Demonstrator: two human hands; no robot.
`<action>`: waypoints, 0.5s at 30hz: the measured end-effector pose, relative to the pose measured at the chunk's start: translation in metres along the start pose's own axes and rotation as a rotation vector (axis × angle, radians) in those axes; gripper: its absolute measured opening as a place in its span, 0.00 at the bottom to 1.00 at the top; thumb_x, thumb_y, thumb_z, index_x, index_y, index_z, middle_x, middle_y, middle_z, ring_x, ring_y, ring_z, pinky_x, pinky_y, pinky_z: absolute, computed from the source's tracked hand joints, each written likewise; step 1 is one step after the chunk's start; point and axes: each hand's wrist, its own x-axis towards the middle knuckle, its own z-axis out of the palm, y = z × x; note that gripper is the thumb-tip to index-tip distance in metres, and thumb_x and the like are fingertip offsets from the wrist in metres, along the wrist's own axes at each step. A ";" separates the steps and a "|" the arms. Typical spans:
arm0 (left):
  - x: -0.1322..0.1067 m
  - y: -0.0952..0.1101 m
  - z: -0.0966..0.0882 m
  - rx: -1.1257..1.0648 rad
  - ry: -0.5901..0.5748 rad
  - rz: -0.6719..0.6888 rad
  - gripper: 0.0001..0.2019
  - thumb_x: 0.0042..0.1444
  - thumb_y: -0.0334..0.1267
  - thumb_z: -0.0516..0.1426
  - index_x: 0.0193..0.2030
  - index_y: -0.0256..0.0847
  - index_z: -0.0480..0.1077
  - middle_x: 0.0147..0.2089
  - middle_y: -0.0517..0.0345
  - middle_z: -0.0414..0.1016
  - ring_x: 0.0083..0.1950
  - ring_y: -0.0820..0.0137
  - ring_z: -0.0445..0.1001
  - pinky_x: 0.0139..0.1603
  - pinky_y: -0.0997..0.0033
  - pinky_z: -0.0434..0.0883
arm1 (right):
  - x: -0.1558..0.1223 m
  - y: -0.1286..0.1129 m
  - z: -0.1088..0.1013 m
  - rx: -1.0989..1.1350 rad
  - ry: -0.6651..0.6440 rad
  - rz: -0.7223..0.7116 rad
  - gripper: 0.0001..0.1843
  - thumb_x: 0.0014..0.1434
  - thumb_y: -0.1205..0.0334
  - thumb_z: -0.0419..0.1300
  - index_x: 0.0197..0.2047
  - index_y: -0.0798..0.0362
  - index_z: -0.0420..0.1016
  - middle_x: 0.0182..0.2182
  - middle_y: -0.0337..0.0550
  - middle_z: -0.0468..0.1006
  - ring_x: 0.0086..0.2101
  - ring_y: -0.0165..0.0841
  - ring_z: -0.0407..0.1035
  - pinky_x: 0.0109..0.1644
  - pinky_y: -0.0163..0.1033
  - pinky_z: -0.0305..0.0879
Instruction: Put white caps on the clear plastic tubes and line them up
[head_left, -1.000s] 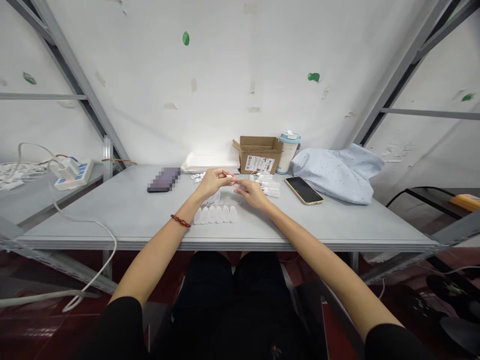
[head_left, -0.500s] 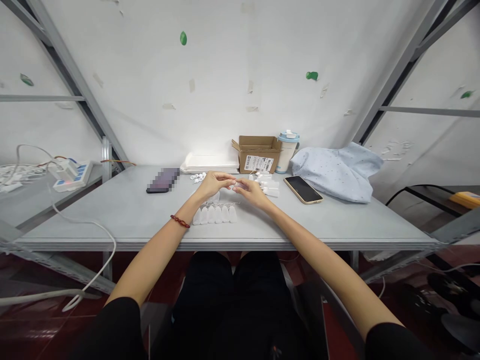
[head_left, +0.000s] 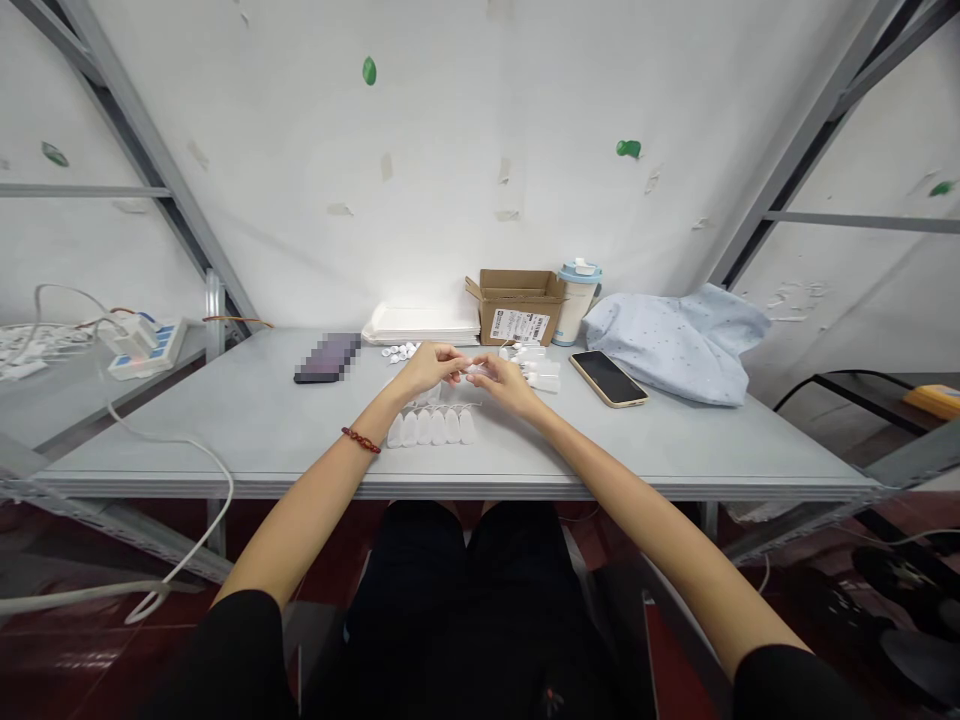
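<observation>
My left hand [head_left: 431, 370] and my right hand [head_left: 504, 382] meet over the middle of the table. Between their fingertips is a small translucent plastic piece [head_left: 475, 369], pinched from both sides; the fingers cover much of it. Just in front of my left hand, several translucent bottle-shaped plastic pieces [head_left: 431, 428] lie side by side in a row. Small white caps [head_left: 400, 352] are grouped behind my left hand. To the right of my right hand lie several clear plastic pieces with white tips [head_left: 543, 376].
An open cardboard box [head_left: 519, 300] stands at the back beside a lidded cup [head_left: 576, 305]. White stacked sheets or trays [head_left: 421, 325] lie left of it. A phone [head_left: 608, 378] and bunched blue cloth [head_left: 679, 345] are at right; a pixelated dark object [head_left: 328, 358] is at left.
The fingers have shifted slightly around the small piece, which now shows a little more between the two hands. The things on the table stay where they were.
</observation>
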 end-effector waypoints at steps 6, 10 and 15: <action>-0.003 0.007 0.003 -0.001 -0.009 -0.068 0.19 0.46 0.53 0.64 0.28 0.35 0.73 0.27 0.51 0.76 0.21 0.75 0.67 0.21 0.74 0.64 | 0.000 0.003 0.001 0.007 0.022 0.000 0.15 0.56 0.53 0.57 0.43 0.54 0.66 0.28 0.38 0.72 0.30 0.33 0.68 0.38 0.39 0.62; -0.003 0.008 0.003 0.022 -0.040 -0.116 0.22 0.46 0.56 0.62 0.23 0.35 0.71 0.25 0.52 0.73 0.21 0.76 0.66 0.20 0.76 0.63 | 0.002 0.005 0.001 0.011 0.044 -0.015 0.14 0.55 0.53 0.58 0.40 0.53 0.65 0.30 0.39 0.73 0.33 0.33 0.68 0.39 0.40 0.62; -0.004 0.007 0.001 0.071 -0.043 -0.047 0.20 0.47 0.54 0.62 0.26 0.35 0.74 0.27 0.54 0.73 0.22 0.77 0.64 0.20 0.77 0.61 | 0.000 0.000 -0.001 0.088 0.012 0.025 0.14 0.56 0.52 0.58 0.39 0.52 0.63 0.28 0.37 0.73 0.30 0.31 0.67 0.37 0.38 0.61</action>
